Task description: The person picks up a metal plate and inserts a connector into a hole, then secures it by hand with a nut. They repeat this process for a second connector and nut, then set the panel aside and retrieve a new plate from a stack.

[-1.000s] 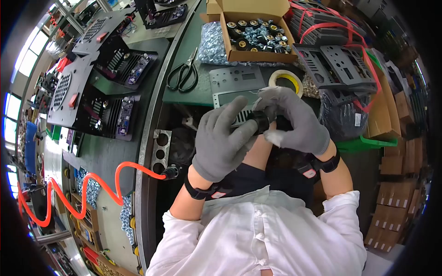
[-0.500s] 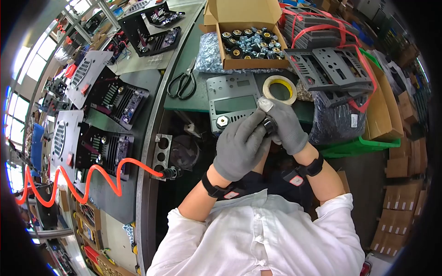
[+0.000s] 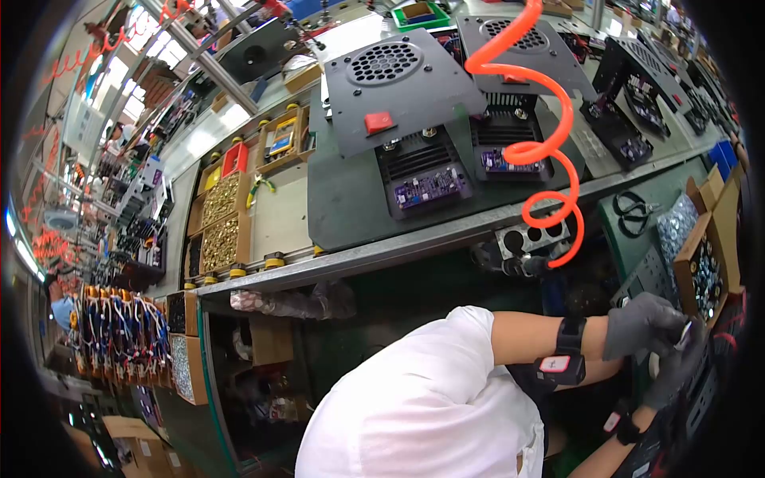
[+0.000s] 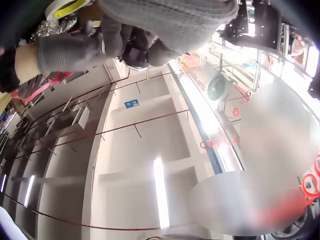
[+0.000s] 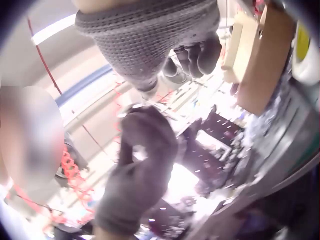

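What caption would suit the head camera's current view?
Left hand and right hand, both gloved, close together near an open cardboard box; a coiled orange hose loops near purple circuit boards.

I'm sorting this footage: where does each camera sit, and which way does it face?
Head: worn on the head, looking down across the workbench; shows shirt, arms, left hand, right hand.
Left wrist: on that wrist, facing the ceiling; both gloved hands along the top.
Right wrist: on that wrist, facing both hands and a carton.
Both wrist views share the tape roll.
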A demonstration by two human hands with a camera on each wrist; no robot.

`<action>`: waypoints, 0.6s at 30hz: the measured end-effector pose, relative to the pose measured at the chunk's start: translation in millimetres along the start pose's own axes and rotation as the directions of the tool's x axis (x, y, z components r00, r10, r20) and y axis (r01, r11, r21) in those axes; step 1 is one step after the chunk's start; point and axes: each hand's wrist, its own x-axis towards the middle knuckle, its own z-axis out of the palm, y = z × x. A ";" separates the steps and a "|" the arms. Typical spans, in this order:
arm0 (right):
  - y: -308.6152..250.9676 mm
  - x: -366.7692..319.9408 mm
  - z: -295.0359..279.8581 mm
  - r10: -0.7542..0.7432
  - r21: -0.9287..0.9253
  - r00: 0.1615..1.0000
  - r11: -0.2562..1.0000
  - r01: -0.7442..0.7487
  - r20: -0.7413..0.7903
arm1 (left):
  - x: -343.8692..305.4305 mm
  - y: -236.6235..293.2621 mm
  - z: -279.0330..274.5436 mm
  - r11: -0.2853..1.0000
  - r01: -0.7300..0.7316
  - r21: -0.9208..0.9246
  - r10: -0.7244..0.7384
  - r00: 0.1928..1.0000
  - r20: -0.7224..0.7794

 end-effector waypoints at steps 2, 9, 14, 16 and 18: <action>-17.4 -0.9 0.5 0.055 0.201 0.996 0.979 -0.041 -0.065 | 1.7 0.9 -0.4 0.996 -0.038 0.076 0.043 0.998 -0.053; -29.8 13.8 -0.1 0.084 -0.113 0.990 0.991 -0.072 0.110 | 20.3 -1.7 -20.1 0.957 -0.036 -0.289 0.080 0.987 0.141; -65.2 23.8 10.8 -0.013 -0.021 0.997 1.000 0.015 0.073 | 22.6 -0.5 -5.9 0.973 0.041 -0.227 -0.018 0.995 0.103; -52.1 30.7 5.5 0.080 0.167 0.997 0.983 -0.081 0.016 | 36.0 1.4 -11.6 0.978 0.057 -0.200 -0.040 0.995 0.092; -51.7 19.0 4.0 0.151 0.300 0.988 0.945 -0.134 -0.034 | 30.6 8.8 -14.3 0.974 0.110 -0.196 -0.073 0.979 0.188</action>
